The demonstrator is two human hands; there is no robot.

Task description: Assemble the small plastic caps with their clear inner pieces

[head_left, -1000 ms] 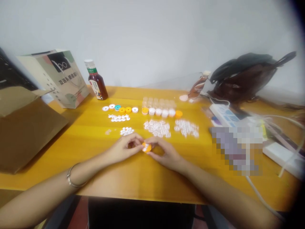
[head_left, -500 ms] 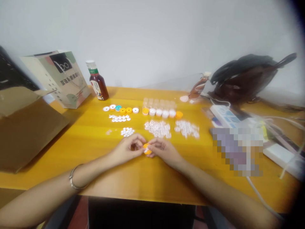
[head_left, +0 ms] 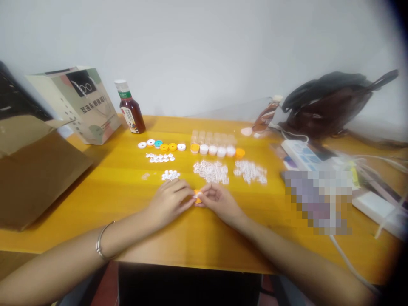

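My left hand [head_left: 168, 200] and my right hand [head_left: 219, 202] meet over the middle of the yellow table [head_left: 127, 221]. Both pinch a small orange cap [head_left: 198, 196] between their fingertips, and a white bit shows on it. Just beyond the hands lie piles of small white parts [head_left: 211, 171] and a smaller heap of white discs [head_left: 170, 175]. Further back stands a row of clear vials with white and orange caps [head_left: 213, 144], and to its left a line of loose coloured caps [head_left: 161, 146].
A brown cardboard box [head_left: 35, 170] and a printed paper bag [head_left: 83, 104] stand at the left. A dark drink bottle [head_left: 130, 108] is behind the caps. At the right are a tilted bottle [head_left: 265, 115], a dark handbag [head_left: 325, 106], a power strip [head_left: 302, 155] and cables.
My left hand has turned palm-down and its fingers have closed over the orange cap. The cap is now more hidden between the fingertips. Both hands stay in the same spot.
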